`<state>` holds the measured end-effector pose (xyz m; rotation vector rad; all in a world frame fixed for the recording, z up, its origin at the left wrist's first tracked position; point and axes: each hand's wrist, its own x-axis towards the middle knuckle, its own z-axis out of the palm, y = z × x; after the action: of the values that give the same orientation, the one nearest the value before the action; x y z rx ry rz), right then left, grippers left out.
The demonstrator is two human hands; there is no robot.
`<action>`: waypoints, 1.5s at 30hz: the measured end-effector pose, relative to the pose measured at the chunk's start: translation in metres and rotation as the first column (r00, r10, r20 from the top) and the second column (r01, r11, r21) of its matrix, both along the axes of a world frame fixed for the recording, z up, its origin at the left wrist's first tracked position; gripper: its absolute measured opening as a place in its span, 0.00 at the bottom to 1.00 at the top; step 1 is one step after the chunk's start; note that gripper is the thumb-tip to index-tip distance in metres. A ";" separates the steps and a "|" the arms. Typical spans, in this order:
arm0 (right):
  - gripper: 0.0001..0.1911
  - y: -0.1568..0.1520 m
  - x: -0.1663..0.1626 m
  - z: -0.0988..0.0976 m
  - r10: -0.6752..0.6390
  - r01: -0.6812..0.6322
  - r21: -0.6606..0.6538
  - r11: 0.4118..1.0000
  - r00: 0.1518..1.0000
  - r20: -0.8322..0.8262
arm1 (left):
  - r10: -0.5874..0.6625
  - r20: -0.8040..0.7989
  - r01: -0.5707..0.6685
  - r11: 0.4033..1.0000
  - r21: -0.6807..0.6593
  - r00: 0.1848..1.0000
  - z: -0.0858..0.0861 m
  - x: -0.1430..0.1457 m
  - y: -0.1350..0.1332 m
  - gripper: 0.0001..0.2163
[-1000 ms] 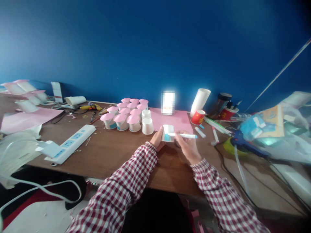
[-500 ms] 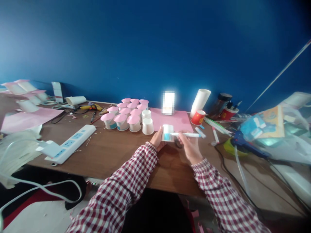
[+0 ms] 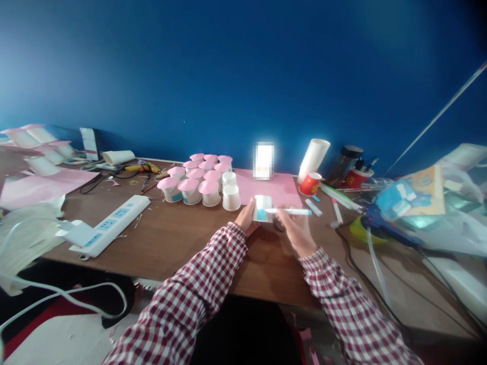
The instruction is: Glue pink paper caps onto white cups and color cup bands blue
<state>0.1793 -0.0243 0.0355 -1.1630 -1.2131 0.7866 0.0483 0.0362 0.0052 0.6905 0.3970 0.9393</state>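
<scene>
The left hand (image 3: 246, 218) is gripping a white cup (image 3: 263, 205) at the middle of the brown surface (image 3: 178, 243). The right hand (image 3: 297, 230) is pinching a marker (image 3: 291, 212), its tip touching the cup's blue patch. Behind them, pink-topped cups (image 3: 196, 180) are standing together beside pink paper (image 3: 283, 188).

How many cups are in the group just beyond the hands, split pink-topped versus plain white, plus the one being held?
Pink-topped cups: 12
Plain white cups: 2
Held cup, in left hand, right hand pointing marker at it: 1
Total: 15
</scene>
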 end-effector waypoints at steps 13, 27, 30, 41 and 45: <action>0.12 0.001 0.000 -0.004 0.001 0.000 0.019 1.000 0.999 -0.035 | 0.021 -0.006 -0.021 1.000 -0.021 1.000 0.004 0.001 -0.003 0.24; 0.12 0.000 -0.001 0.000 -0.008 0.007 0.017 1.000 1.000 0.030 | 0.028 -0.036 -0.028 1.000 0.008 0.999 0.002 0.001 -0.001 0.24; 0.12 0.001 0.001 -0.002 0.007 -0.007 0.013 1.000 1.000 0.017 | 0.033 -0.051 -0.033 0.999 -0.002 0.998 0.003 0.001 -0.002 0.24; 0.10 0.000 -0.001 -0.001 0.010 -0.010 0.006 1.000 1.000 -0.012 | 0.035 -0.042 -0.035 0.999 0.001 0.999 0.006 0.001 -0.004 0.23; 0.10 0.000 -0.001 0.000 0.031 -0.031 0.009 0.999 0.999 0.017 | 0.035 -0.036 -0.035 0.999 0.010 0.999 0.004 0.001 -0.003 0.23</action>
<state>0.1784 -0.0245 0.0350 -1.1476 -1.2503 0.7952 0.0496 0.0336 0.0087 0.7118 0.4377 0.9632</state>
